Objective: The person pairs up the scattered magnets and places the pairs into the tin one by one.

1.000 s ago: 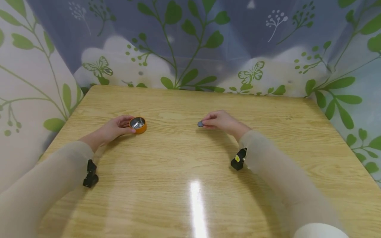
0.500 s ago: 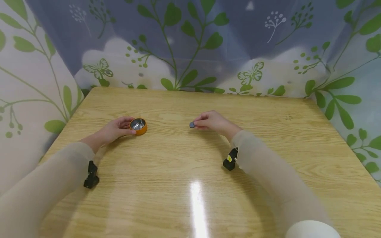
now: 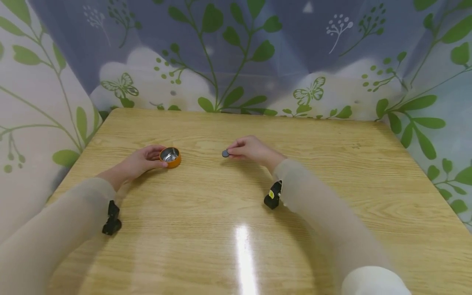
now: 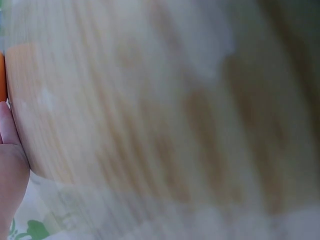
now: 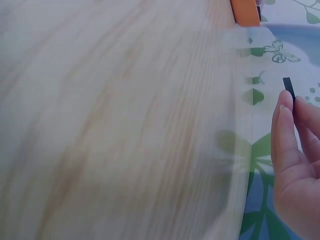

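A small round orange bowl [image 3: 171,158] with a shiny metal inside stands upright on the wooden table [image 3: 191,229], left of centre. My left hand [image 3: 145,159] grips its left side, thumb in front and fingers behind. Only a sliver of the orange bowl [image 4: 2,80] and part of the left hand [image 4: 11,165] enter the left wrist view. Between thumb and fingertips, my right hand [image 3: 250,149] pinches a thin dark grey disc [image 3: 225,153], a short way right of the bowl. Edge-on, the disc [image 5: 288,86] appears as a narrow dark strip above the right hand [image 5: 295,170].
A patterned cloth [image 3: 254,57] with leaves and butterflies hangs behind the table and along both sides. Black wrist cameras [image 3: 112,218] are strapped under both sleeves. A bright light reflection [image 3: 244,254] streaks the table's near part.
My right hand has moved steadily left, bringing the grey disc closer to the bowl. The left hand and the bowl have stayed in place.
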The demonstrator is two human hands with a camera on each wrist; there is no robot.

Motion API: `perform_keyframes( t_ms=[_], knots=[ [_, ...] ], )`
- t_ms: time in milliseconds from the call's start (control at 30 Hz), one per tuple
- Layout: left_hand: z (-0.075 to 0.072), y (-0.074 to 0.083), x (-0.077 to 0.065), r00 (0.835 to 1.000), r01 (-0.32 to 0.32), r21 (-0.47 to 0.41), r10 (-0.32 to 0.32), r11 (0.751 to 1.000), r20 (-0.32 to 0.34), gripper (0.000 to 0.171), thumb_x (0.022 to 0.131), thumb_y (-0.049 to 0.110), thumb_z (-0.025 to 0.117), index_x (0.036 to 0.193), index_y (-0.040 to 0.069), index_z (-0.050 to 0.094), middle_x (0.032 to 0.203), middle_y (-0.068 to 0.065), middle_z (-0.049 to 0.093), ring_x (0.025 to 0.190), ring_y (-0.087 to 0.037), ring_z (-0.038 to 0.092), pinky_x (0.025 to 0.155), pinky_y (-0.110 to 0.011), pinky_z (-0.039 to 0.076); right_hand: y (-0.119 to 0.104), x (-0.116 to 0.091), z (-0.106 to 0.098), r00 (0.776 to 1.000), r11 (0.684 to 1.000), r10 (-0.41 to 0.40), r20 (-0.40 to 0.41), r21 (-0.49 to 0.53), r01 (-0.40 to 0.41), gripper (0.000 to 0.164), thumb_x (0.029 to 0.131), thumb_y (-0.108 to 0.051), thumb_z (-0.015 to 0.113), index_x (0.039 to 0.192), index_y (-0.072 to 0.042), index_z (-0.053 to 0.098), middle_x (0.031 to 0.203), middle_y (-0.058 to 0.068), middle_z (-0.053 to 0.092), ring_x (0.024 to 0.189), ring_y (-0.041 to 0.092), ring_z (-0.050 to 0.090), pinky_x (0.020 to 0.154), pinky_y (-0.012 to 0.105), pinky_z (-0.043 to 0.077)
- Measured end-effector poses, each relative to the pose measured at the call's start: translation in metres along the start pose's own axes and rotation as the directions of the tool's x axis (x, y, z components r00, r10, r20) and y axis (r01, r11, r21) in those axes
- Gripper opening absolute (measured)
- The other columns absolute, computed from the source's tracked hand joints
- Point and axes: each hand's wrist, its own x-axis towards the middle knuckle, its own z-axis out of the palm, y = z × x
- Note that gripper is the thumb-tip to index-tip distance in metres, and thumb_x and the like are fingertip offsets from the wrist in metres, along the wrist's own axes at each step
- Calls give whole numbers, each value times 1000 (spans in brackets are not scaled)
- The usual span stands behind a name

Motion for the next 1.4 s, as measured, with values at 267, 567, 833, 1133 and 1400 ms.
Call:
perform_keyframes(
  t_ms=[267, 567, 833, 1133, 1400],
  knots=[
    [1, 1, -2, 1000, 2, -2, -2, 1000, -2, 66, 89, 14, 64, 141, -4, 27, 143, -22, 35, 133, -31, 28, 106, -41, 28, -10, 12, 20, 1000, 998, 1, 28, 63, -2, 20, 90, -2, 60, 107, 9, 60, 107, 18, 63, 97, 24, 63, 91, 35, 46],
    [0, 0, 1, 1000, -3, -3, 3, 1000, -2, 68, 89, 13, 65, 141, -5, 27, 144, -23, 32, 135, -32, 25, 107, -44, 25, -17, 23, 38, 999, 996, -31, 42, 89, 27, 19, 90, -1, 60, 106, 10, 60, 106, 19, 64, 91, 21, 65, 88, 33, 48],
    [-1, -1, 0, 1000, 2, 6, -2, 1000, -4, 66, 89, 15, 65, 141, -3, 28, 144, -22, 34, 134, -31, 27, 106, -38, 29, -27, 30, 55, 1000, 990, -25, -7, 138, 26, 21, 90, 1, 59, 109, 11, 59, 110, 21, 62, 99, 27, 63, 91, 35, 46],
    [1, 1, 1, 1000, 8, 15, -7, 1000, -12, 67, 87, 19, 67, 139, -2, 31, 142, -21, 36, 134, -30, 28, 106, -42, 28, -28, 44, 71, 997, 998, -53, -58, 23, 55, 20, 90, -4, 60, 107, 6, 63, 107, 17, 65, 91, 20, 65, 83, 30, 50],
    [1, 1, -1, 1000, 9, 33, -8, 999, -10, 69, 88, 23, 67, 140, -3, 29, 142, -22, 36, 133, -32, 29, 107, -45, 26, -35, 50, 90, 996, 996, -73, -51, 45, 75, 19, 90, -3, 60, 105, 8, 63, 104, 17, 65, 90, 21, 65, 83, 30, 51]
  ],
)
